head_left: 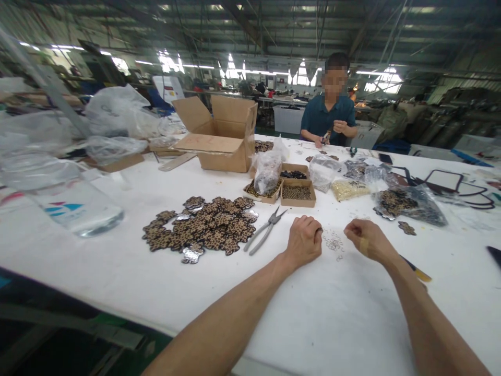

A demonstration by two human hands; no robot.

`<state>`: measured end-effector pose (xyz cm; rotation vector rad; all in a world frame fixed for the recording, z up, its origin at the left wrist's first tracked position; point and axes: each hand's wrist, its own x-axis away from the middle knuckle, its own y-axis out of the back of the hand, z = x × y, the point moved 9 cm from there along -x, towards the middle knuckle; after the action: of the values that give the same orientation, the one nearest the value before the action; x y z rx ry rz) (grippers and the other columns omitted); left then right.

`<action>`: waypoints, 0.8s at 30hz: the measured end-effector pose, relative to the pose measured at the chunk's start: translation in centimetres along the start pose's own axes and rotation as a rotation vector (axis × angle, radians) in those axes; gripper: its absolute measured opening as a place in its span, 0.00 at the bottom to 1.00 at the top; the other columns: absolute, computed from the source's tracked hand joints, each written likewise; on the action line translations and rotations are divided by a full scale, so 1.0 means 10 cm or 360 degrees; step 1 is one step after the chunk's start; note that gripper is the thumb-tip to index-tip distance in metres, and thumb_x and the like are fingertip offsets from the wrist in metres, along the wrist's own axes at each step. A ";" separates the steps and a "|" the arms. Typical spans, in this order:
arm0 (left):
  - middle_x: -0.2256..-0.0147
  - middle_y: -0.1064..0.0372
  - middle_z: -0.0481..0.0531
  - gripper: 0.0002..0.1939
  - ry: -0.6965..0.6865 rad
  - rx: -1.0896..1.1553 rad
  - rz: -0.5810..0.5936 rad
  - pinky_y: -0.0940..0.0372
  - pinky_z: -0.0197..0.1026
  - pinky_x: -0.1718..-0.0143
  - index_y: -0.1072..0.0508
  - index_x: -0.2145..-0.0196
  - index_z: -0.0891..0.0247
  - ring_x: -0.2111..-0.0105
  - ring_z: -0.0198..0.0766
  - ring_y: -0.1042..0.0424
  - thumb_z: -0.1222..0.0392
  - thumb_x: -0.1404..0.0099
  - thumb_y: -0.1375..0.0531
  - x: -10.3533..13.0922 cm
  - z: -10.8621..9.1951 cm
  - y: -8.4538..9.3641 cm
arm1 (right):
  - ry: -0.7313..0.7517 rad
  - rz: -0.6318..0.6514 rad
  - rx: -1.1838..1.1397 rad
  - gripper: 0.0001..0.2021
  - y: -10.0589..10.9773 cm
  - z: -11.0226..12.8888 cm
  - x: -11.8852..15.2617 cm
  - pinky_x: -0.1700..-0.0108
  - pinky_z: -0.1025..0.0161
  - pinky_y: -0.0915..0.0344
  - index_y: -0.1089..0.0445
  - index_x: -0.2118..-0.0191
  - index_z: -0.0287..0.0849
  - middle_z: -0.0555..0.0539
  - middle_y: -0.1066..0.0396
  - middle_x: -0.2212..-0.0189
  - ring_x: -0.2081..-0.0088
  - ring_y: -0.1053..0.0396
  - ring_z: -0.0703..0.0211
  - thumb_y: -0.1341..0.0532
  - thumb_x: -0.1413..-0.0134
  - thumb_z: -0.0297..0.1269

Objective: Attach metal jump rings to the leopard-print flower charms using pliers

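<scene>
Rings [334, 241] btwn L hand [304, 241], R hand [365, 239]

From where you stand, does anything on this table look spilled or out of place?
Possibly the tiny rings: they lie loose on the white tabletop between the hands, while other small parts sit in boxes. Nothing looks clearly damaged.

An open cardboard box [225, 160] stands near plastic bags [116, 147].

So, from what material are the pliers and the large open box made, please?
Pliers: probably metal, dull grey, judging by the slim, tapering jaws; the handles may be coated. Large open box: cardboard, matte brown, judging by its stiff, creased flaps.
</scene>
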<state>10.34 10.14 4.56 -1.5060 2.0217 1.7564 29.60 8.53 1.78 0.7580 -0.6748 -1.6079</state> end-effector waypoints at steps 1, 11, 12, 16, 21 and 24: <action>0.66 0.31 0.55 0.04 0.0006 0.0015 -0.0002 0.41 0.48 0.60 0.30 0.65 0.61 0.62 0.44 0.34 0.64 0.34 0.45 0.00 0.00 0.00 | 0.0015 0.0059 0.0074 0.09 0.02 -0.05 0.00 0.72 0.64 0.43 0.26 0.71 0.40 0.46 0.26 0.78 0.75 0.33 0.57 0.39 0.50 0.40; 0.66 0.30 0.53 0.03 0.0066 0.0092 0.0025 0.40 0.47 0.59 0.31 0.65 0.61 0.62 0.43 0.33 0.65 0.36 0.44 -0.01 0.05 -0.06 | 0.0056 0.0274 0.0239 0.07 -0.25 -0.25 -0.03 0.68 0.64 0.41 0.22 0.67 0.42 0.45 0.23 0.73 0.70 0.29 0.56 0.36 0.52 0.37; 0.65 0.30 0.53 0.03 0.0066 0.0085 0.0033 0.40 0.47 0.59 0.31 0.65 0.61 0.62 0.43 0.33 0.65 0.36 0.44 -0.01 0.05 -0.07 | 0.0062 0.0270 0.0239 0.07 -0.27 -0.25 -0.03 0.68 0.64 0.41 0.22 0.67 0.42 0.45 0.23 0.73 0.71 0.29 0.56 0.36 0.52 0.37; 0.65 0.30 0.53 0.04 0.0051 0.0074 0.0056 0.40 0.47 0.59 0.30 0.65 0.61 0.62 0.43 0.33 0.65 0.36 0.44 0.01 0.04 -0.10 | 0.0074 0.0297 0.0271 0.05 -0.33 -0.24 -0.04 0.70 0.65 0.42 0.23 0.70 0.41 0.45 0.24 0.74 0.72 0.30 0.57 0.37 0.52 0.34; 0.65 0.30 0.53 0.04 0.0062 0.0089 0.0078 0.40 0.46 0.59 0.30 0.65 0.61 0.62 0.43 0.33 0.66 0.36 0.44 0.01 0.05 -0.12 | 0.0021 0.0319 0.0319 0.05 -0.31 -0.22 -0.01 0.72 0.65 0.43 0.23 0.71 0.40 0.45 0.23 0.74 0.73 0.30 0.57 0.37 0.52 0.33; 0.65 0.29 0.53 0.04 0.0104 0.0099 0.0088 0.40 0.46 0.57 0.30 0.65 0.61 0.61 0.43 0.33 0.66 0.37 0.45 -0.01 0.08 -0.12 | 0.0029 0.0428 0.0206 0.06 -0.26 -0.20 0.03 0.70 0.65 0.40 0.23 0.69 0.40 0.45 0.23 0.73 0.70 0.28 0.56 0.37 0.51 0.34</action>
<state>10.81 10.97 3.47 -1.5234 2.1479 1.6676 29.48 8.59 -1.51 0.7408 -0.8368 -1.3209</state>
